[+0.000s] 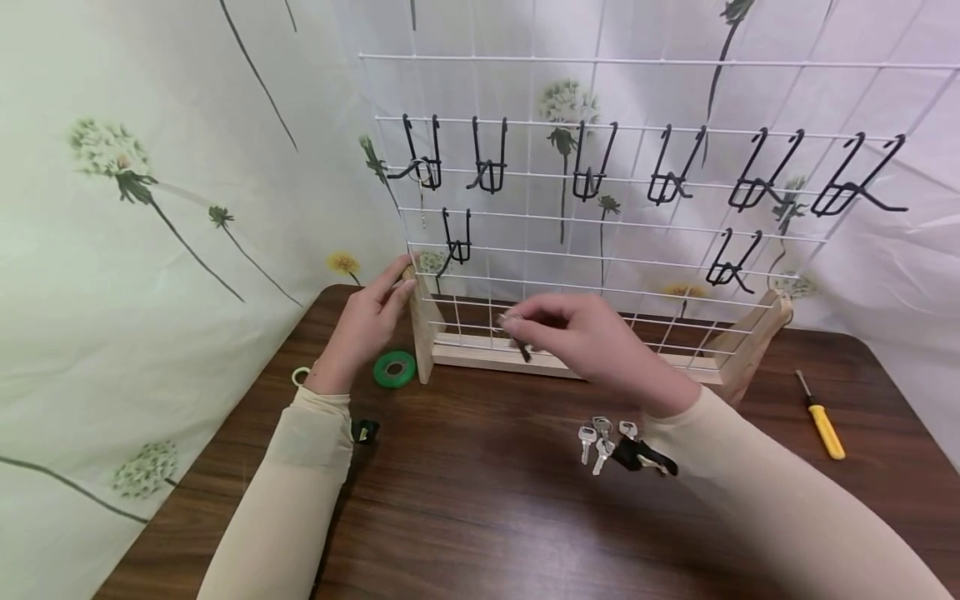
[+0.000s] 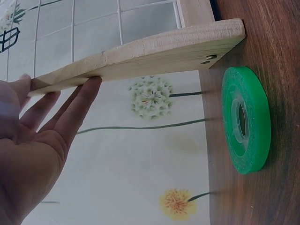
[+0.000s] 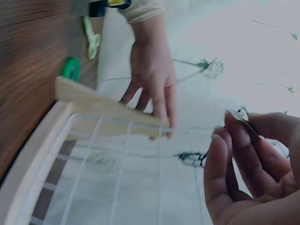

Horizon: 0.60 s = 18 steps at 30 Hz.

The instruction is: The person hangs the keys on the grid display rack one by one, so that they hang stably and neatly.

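Observation:
My left hand (image 1: 367, 317) grips the top end of the wooden side support (image 2: 154, 51) of a white wire grid rack (image 1: 637, 60), thumb on one face and fingers on the other. In front of the grid's lower part, my right hand (image 1: 600, 337) pinches a small silver key (image 3: 241, 117) between thumb and fingertips. A dark end of it hangs below the fingers in the head view. Black wire hooks (image 1: 491, 188) hang in a row on the grid, with one lower at each side. A ring with a thin chain (image 1: 422, 200) hangs on the leftmost hook.
Several loose silver keys (image 1: 587, 446) lie beside a black object (image 1: 637, 456) near my right forearm. Green tape (image 1: 381, 371) is by the rack's left foot. A yellow screwdriver (image 1: 827, 432) lies at right, and a pale green loop handle (image 3: 93, 47) at left.

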Tool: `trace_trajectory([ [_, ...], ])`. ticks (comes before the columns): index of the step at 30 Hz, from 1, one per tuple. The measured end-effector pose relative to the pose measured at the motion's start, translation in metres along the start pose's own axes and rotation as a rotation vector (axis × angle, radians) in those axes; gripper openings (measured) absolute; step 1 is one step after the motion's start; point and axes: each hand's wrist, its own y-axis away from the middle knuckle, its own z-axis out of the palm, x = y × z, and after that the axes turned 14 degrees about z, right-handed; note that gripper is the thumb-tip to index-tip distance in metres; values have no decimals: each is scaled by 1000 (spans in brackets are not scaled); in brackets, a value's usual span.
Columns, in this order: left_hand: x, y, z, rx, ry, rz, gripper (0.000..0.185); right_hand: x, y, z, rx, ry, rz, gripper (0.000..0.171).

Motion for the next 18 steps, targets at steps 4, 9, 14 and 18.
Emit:
trace_trajectory([
  [4, 0, 1, 0, 5, -1, 3, 53, -22, -17, 11, 26, -96, -24, 16],
  [9, 0, 2, 2, 3, 0, 2, 53, -37, -30, 21, 6, -192, -43, 14],
  [14, -1, 1, 5, 4, -1, 1, 53, -45, -41, 29, 45, -171, -34, 16],
  [18, -1, 1, 1, 16, -8, -6, 53, -48, -51, 36, 70, -157, -39, 15],
])
